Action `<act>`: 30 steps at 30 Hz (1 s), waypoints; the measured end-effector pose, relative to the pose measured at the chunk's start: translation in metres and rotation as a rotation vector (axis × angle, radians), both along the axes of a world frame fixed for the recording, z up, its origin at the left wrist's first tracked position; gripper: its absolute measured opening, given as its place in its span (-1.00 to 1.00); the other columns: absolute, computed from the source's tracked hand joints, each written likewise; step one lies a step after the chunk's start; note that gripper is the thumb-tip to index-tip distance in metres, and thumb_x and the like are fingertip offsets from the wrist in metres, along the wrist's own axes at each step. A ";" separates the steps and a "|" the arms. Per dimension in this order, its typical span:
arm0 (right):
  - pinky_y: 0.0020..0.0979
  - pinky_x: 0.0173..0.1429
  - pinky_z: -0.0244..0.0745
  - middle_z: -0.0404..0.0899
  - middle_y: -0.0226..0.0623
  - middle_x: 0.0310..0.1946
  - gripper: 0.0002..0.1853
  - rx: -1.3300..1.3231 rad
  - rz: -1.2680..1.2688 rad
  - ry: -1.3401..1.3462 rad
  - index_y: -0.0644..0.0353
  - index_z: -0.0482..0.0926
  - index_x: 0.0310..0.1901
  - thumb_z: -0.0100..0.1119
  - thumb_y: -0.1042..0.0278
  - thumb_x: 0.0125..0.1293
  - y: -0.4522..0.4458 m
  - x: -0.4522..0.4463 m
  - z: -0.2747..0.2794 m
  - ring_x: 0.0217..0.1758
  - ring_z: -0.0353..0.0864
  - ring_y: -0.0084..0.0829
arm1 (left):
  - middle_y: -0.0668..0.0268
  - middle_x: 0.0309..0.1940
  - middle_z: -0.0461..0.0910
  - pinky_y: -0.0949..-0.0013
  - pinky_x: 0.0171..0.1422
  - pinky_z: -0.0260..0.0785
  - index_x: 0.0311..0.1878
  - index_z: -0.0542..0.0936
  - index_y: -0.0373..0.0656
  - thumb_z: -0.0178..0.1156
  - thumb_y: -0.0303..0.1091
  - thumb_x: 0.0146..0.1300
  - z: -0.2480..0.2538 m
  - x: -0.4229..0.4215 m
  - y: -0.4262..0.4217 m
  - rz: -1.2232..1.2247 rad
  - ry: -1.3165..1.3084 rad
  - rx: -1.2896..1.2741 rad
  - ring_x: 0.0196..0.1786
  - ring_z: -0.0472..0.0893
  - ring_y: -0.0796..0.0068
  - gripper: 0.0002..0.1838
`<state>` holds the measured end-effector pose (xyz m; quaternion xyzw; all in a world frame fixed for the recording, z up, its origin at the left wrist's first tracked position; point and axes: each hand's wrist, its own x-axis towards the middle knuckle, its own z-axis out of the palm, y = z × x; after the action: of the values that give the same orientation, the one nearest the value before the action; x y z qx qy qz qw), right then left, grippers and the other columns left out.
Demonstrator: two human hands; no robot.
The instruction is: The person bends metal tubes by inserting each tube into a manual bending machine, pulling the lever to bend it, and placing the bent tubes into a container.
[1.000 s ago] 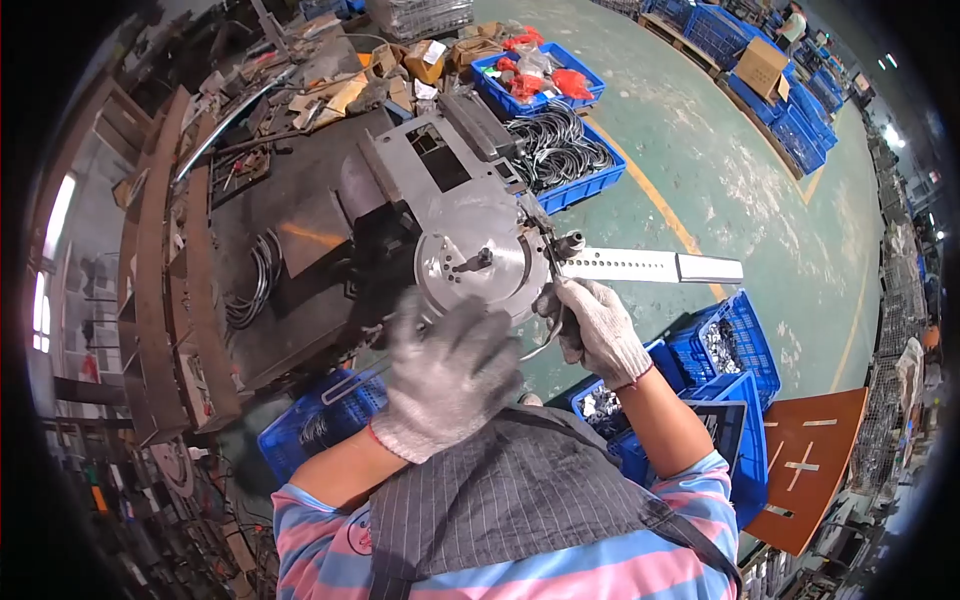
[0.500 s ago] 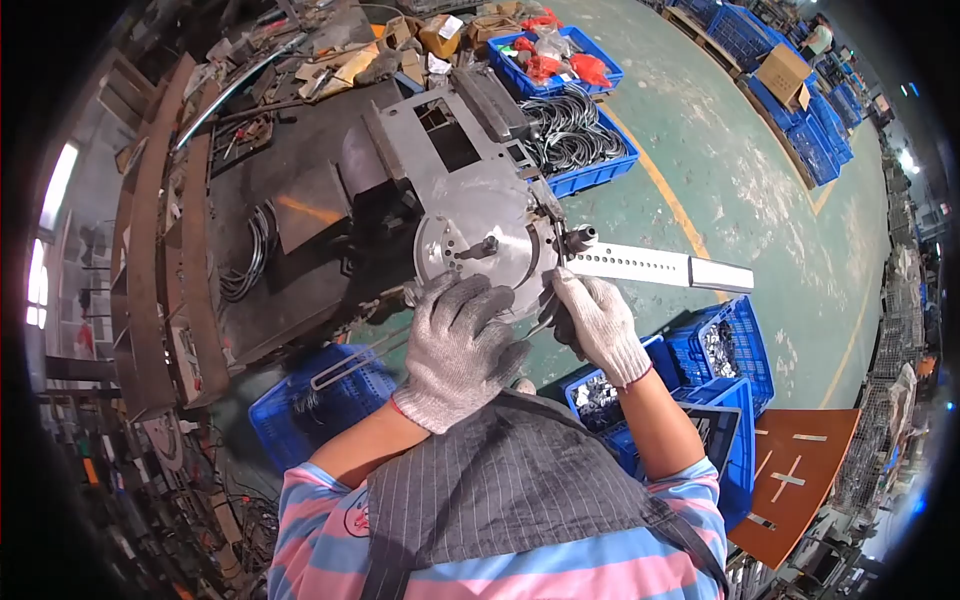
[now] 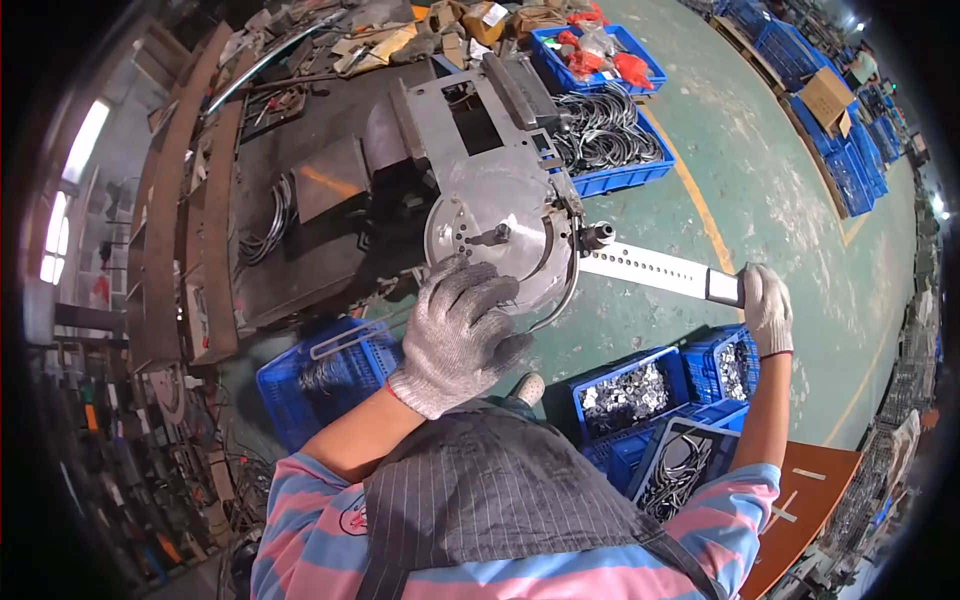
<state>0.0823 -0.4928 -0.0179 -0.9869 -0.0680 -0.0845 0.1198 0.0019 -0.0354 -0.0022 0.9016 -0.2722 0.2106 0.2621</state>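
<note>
My left hand, in a grey-white knit glove, lies on the near edge of a round metal disc. Its fingers stretch over the disc and its thumb is apart; what is beneath the palm is hidden. My right hand, gloved too, is wrapped round the outer end of a long flat lever with a row of holes. A thin metal rod curves along the disc's right edge, its lower end near my left thumb. A dark round post stands where the lever meets the disc.
Blue crates of small metal parts stand at lower right, near a bin of bent rods. Another crate of curved rods is beyond the disc. A metal bench extends left, with a blue basket below.
My right hand has moved from the disc's right edge out to the lever's end and closed on it. The curved rod now shows along the disc. My left hand stays on the disc.
</note>
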 end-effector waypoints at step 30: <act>-0.08 -0.09 0.55 0.64 -0.20 -0.24 -0.72 -0.428 -0.530 -0.120 0.13 0.60 -0.15 0.36 0.46 0.05 0.154 -0.235 0.004 -0.12 0.67 -0.11 | 0.40 -0.06 0.59 0.02 0.19 0.31 -0.21 0.68 0.10 0.42 -0.30 0.03 -0.002 0.012 0.034 -0.158 -0.018 -0.052 0.13 0.51 0.18 -0.78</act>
<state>-0.1524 -0.3391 -0.0137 -0.9662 0.1676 -0.1544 -0.1203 0.0135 -0.0014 -0.0046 0.8683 -0.3392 0.2042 0.2989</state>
